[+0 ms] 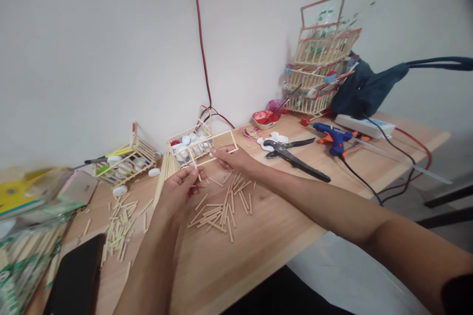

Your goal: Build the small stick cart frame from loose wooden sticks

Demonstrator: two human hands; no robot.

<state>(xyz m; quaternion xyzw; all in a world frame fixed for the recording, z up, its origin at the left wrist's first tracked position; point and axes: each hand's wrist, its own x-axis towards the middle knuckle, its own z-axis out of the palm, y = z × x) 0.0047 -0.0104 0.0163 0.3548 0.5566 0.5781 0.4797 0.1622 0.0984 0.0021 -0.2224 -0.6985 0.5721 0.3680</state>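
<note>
A rectangular frame of thin wooden sticks (221,139) is held up over the wooden table (258,241). My right hand (236,159) pinches the frame's near long side. My left hand (180,192) is closed on the frame's near left corner, fingers curled round a stick. Behind the frame stands a small stick-built basket (190,145) full of white bottle caps. Several loose cut sticks (221,209) lie scattered on the table just in front of both hands.
Another stick basket (123,161) sits at the left, stacked baskets (320,66) at the back right. Black shears (295,155), a blue glue gun (334,137), a red paint dish (264,118) and a power strip (364,125) lie to the right. A dark phone (76,280) lies front left.
</note>
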